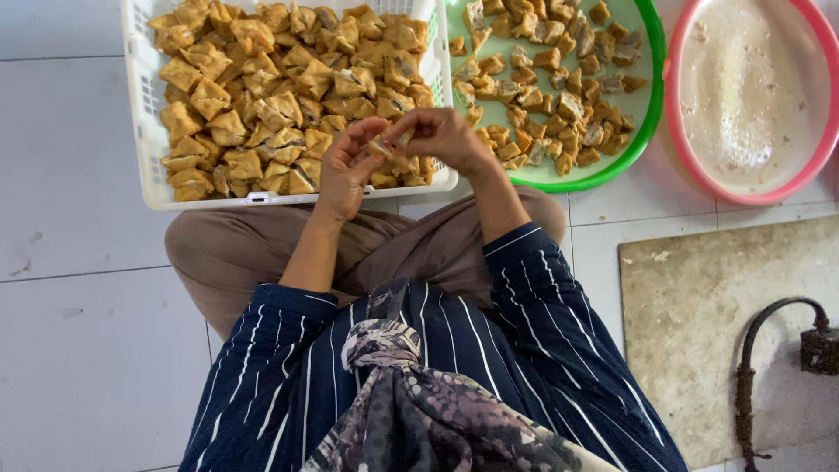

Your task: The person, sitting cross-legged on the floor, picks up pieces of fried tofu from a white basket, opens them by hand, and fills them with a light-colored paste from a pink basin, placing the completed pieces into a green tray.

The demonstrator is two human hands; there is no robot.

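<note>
Head view: person sits cross-legged on a white tiled floor [79, 175], both hands raised over the near edge of a white crate [140, 105].

Left hand [345, 166] and right hand [446, 135] meet on one tofu piece [384, 147]. Fingers of both hands are pinched closed on it from opposite sides, thumbs on top. It sits in the air just above the crate's near rim, touching nothing else. Can't tell whether it's being split, filled or only pressed; fingers hide most of it.

Progress, judging by the piles:
- Crate is heaped with puffy golden tofu [280, 79], near full edge to edge. Looks like the larger stock.
- Green tray [651, 105], just right of the crate, holds a smaller scatter of smaller, darker pieces [559, 87], with bare tray showing at its near-left part.
- Pink basin [743, 96], far right, holds only a pale residue or liquid, no pieces visible.

Which pile is done and which is pending can't be read from this view. Either way, plenty of pieces remain; work is mid-run, not near its end.

A stone slab [699, 306] and a dark metal hook [769, 350] lie at right, well apart from the hands.
</note>
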